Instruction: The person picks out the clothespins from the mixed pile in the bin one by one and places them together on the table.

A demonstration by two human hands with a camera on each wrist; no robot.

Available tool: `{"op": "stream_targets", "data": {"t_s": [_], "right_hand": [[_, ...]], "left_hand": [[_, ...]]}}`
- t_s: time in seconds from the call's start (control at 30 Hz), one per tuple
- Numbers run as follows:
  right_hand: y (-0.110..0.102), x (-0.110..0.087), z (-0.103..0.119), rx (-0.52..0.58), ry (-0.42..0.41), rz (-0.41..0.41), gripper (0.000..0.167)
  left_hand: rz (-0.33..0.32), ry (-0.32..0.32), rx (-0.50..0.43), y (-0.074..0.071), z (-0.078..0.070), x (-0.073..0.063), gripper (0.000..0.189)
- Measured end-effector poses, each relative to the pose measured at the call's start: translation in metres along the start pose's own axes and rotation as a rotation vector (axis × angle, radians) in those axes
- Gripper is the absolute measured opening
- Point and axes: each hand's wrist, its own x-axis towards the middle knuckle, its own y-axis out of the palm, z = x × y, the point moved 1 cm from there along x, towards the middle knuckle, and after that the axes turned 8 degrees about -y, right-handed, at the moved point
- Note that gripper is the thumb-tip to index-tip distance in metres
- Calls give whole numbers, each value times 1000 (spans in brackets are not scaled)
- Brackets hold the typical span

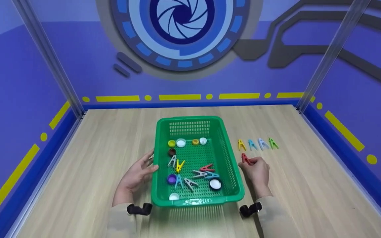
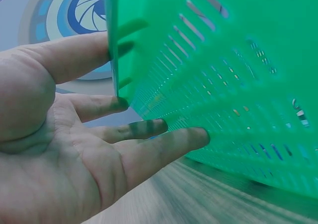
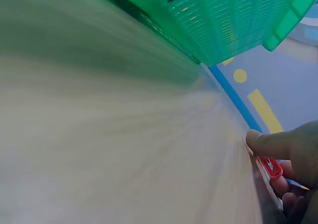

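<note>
A green plastic basket (image 1: 195,201) stands on the table in front of me. At its left side is my left hand (image 1: 137,177), thumb over the rim and fingers spread against the slotted outer wall (image 2: 238,85). My right hand (image 1: 257,172), just right of the basket, pinches a red clothespin (image 1: 245,159) low over the table; the right wrist view shows part of this clothespin (image 3: 272,168) between thumb and fingers. Beyond it, a yellow clothespin (image 1: 241,144), a blue one (image 1: 252,144), a pale one (image 1: 262,143) and a green one (image 1: 273,143) lie in a row.
Inside the basket lie several clothespins, among them a yellow one (image 1: 179,166) and a red one (image 1: 206,168). Bottle caps are scattered there too, including a purple cap (image 1: 171,179) and a black-rimmed one (image 1: 215,184). Blue panels (image 1: 193,79) enclose the wooden table (image 1: 117,132).
</note>
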Motion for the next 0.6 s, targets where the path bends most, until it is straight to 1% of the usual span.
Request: {"op": "stream_targets", "data": {"t_s": [0.2,0.33,0.47,0.6], "right_hand": [[1,0,0,-36,-33,-32,44],[1,-1,0,-51,-38,-36,46],[1,-2,1,-61,-33,-25,48],[0,-2,2,-39,-11,11,50]], "left_hand": [[15,-1,0,-1,1,-1,83],[14,-7,-8,0,1,-1,83],[4,-14,-15,0,2,-1,83],[3,-15,-22,0,0,-1,81]]}}
